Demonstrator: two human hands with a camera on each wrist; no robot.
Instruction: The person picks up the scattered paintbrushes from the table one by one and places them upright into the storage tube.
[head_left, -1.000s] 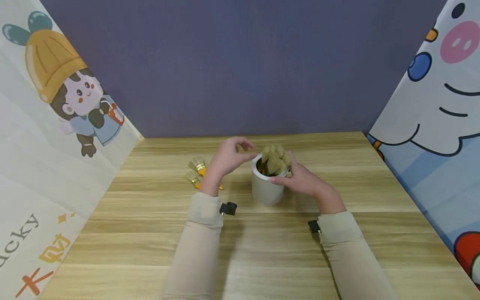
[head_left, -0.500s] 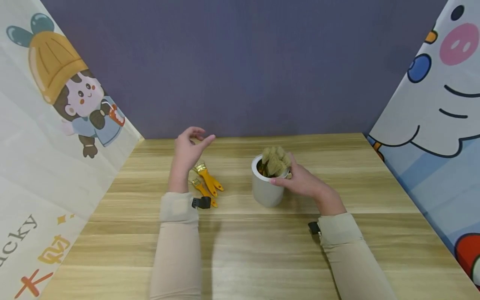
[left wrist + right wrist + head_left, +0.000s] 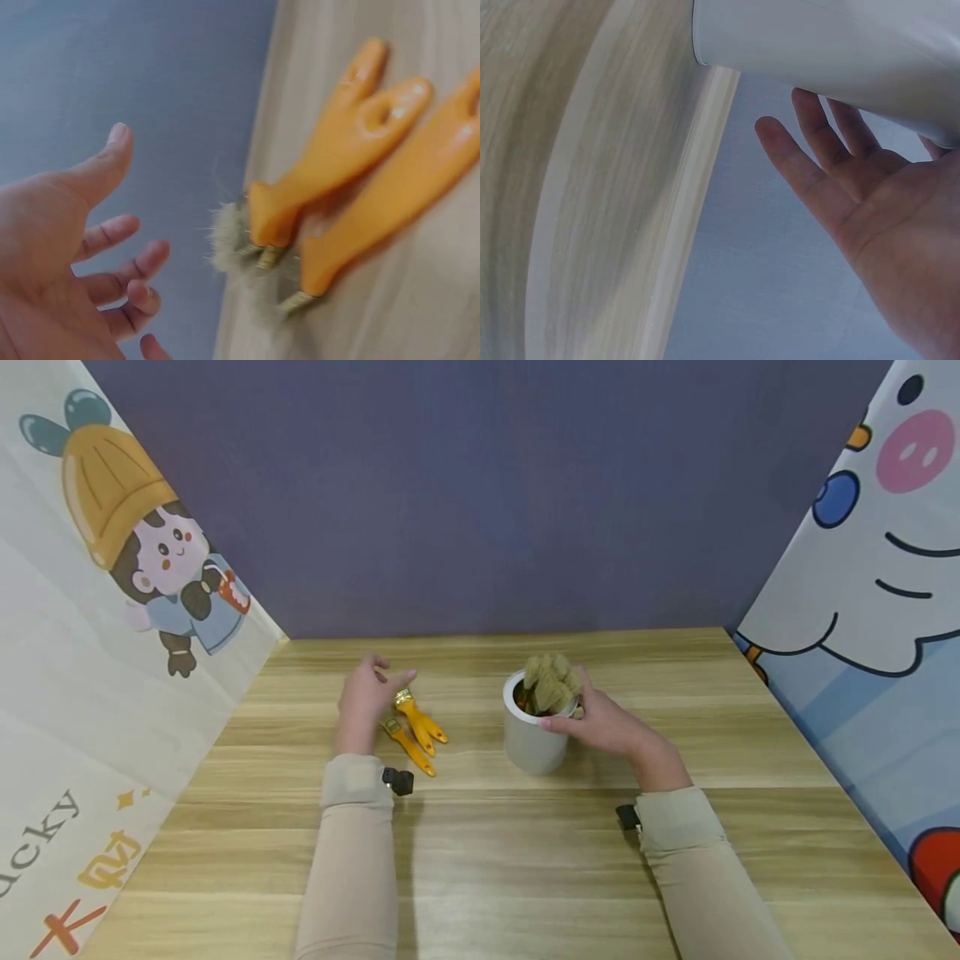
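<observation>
My left hand (image 3: pixel 364 703) hovers by the bristle ends of some paintbrushes, its thumb apart and its fingers loosely bent around nothing. Two of these brushes (image 3: pixel 418 723) overlap, and another paintbrush (image 3: pixel 409 748) lies beside them; all have yellow-orange handles. In the left wrist view the pale bristles (image 3: pixel 224 238) are nearest the hand, which is apart from them. A light grey cylindrical pot (image 3: pixel 534 747) stands upright, with several brushes bristles-up (image 3: pixel 551 685) inside; their handles are mostly hidden. My right hand (image 3: pixel 611 720) holds the pot at its right upper side, thumb near the rim.
The wood-grain tabletop (image 3: pixel 510 877) ends at a dark blue-purple back wall (image 3: pixel 510 502). Printed cartoon panels stand at the left (image 3: pixel 75 693) and right (image 3: pixel 847 685). A small black wrist camera (image 3: pixel 397 781) sits on the left cuff.
My left hand has moved left from the pot's rim to above the loose brushes, then dropped lower towards their bristle ends. The right hand and the pot have stayed in place.
</observation>
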